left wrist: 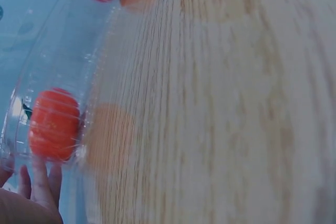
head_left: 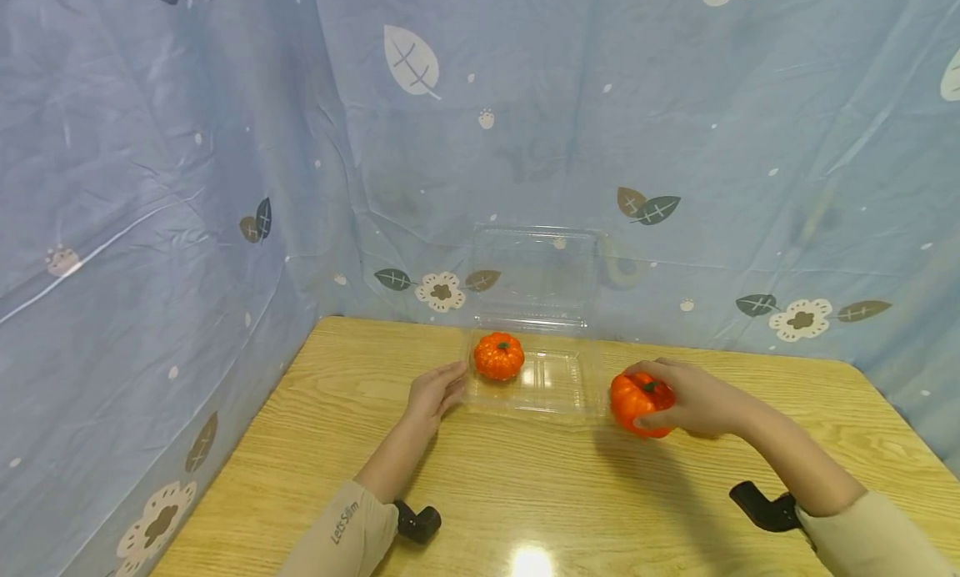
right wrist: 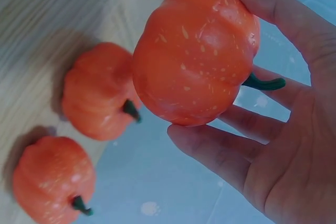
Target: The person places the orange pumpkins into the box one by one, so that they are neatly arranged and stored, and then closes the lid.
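Observation:
My right hand [head_left: 693, 393] grips a small orange toy pumpkin [right wrist: 197, 56] with a green stem, thumb on one side and fingers on the other. Just left of it stands a clear plastic hinged box [head_left: 555, 406], its lid [head_left: 536, 273] raised towards the curtain. Inside the box, at the left end, sits another orange pumpkin [head_left: 498, 356]. At the box's left side rests my left hand [head_left: 435, 389], fingers fairly straight and touching the wall. Beyond the held pumpkin, the right wrist view has two more pumpkins [right wrist: 100, 90] on the table, mostly hidden in the head view.
The wooden table [head_left: 487, 485] reaches back to a blue curtain [head_left: 540, 143] printed with leaves and flowers. The same cloth hangs along the left side. Each forearm carries a black wrist mount [head_left: 416, 523].

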Demonstrator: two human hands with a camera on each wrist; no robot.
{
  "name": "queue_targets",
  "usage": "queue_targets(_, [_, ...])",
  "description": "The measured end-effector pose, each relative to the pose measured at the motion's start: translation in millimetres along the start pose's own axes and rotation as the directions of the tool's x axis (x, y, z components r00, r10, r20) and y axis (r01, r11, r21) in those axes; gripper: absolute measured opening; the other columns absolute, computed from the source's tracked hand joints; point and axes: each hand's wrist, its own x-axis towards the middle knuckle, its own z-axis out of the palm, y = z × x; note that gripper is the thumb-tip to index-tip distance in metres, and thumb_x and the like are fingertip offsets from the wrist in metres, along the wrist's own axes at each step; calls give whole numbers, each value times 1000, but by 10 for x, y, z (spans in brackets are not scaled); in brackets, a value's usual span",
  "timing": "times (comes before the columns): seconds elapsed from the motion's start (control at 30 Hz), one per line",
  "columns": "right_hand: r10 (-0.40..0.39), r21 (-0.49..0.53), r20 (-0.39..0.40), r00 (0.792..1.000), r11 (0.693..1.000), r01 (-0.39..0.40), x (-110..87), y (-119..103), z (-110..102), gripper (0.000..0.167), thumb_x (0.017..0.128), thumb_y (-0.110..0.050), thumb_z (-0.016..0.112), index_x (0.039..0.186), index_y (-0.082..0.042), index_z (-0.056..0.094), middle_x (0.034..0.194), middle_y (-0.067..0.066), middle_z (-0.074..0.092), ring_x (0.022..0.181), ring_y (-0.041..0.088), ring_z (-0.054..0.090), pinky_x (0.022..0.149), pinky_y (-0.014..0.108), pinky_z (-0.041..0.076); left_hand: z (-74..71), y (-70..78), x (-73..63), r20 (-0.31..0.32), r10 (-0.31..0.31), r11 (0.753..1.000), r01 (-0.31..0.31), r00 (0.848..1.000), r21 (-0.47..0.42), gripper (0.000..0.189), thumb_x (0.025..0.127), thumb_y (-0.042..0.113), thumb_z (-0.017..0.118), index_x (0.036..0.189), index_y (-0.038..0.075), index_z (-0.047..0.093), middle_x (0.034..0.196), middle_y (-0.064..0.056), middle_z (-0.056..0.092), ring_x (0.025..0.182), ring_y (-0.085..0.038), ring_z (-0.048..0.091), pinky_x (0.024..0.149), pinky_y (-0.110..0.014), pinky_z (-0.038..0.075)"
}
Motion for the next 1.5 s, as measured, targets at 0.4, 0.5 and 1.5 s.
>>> queue_targets(0.4, [-21, 13, -1, 1000, 1000, 21, 256, -154, -35, 59, 74, -42, 74, 121, -11, 55, 116, 13, 58, 100, 29, 56, 83, 46, 50, 4, -2, 0, -8, 4, 1000, -4, 1000, -7, 37, 86, 12, 66, 117, -8, 58, 117, -20, 61, 109, -30, 58, 88, -30, 52])
queue_targets(0.5, [-13, 12, -2, 1000, 1000, 13, 308, -187, -23, 60, 74, -42, 74, 122, -12, 55, 117, 14, 58, 101, 30, 56, 82, 47, 50, 7, 0, -3, -8, 2, 1000, -2, 1000, -9, 37, 86, 11, 66, 116, -8, 58, 116, -19, 61, 109, -30, 58, 87, -29, 53])
queue_targets(1.5, [50, 48, -71, 996, 998, -46, 883, -253, 335, 63, 76, -34, 75, 126, -4, 51, 117, 20, 57, 99, 34, 57, 80, 46, 52, -1, 9, -7, 0, -1, 1000, 1, 1000, -15, 38, 87, 12, 65, 118, -6, 57, 119, -20, 60, 112, -30, 56, 90, -30, 51])
